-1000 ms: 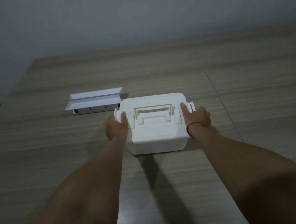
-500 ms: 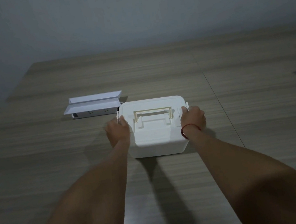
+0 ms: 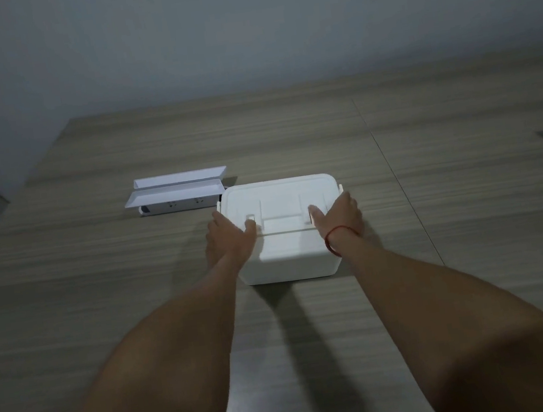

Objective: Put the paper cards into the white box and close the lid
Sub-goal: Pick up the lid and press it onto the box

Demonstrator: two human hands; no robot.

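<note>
Both hands grip a white box at the centre of the frame, one on each short side: the left hand [image 3: 229, 237] wraps its left edge with the thumb laid over the lid [image 3: 280, 201], and the right hand [image 3: 341, 219], with a red string around the wrist, mirrors it on the right edge. The white box [image 3: 288, 262] sits on the desk [image 3: 442, 252] with its lid down and the handle folded flat toward the viewer; the thumbs rest near the handle's ends, a hold that seems meant to press the lid down evenly or steady the box. No paper cards are visible, so they may already be inside. Just beyond the box, left of centre, a white power strip [image 3: 176, 205] lies under two long white trays [image 3: 176, 187]. A seam crosses the grey-brown wood-grain desk right of centre. Behind it stands a plain grey wall in dim light.
</note>
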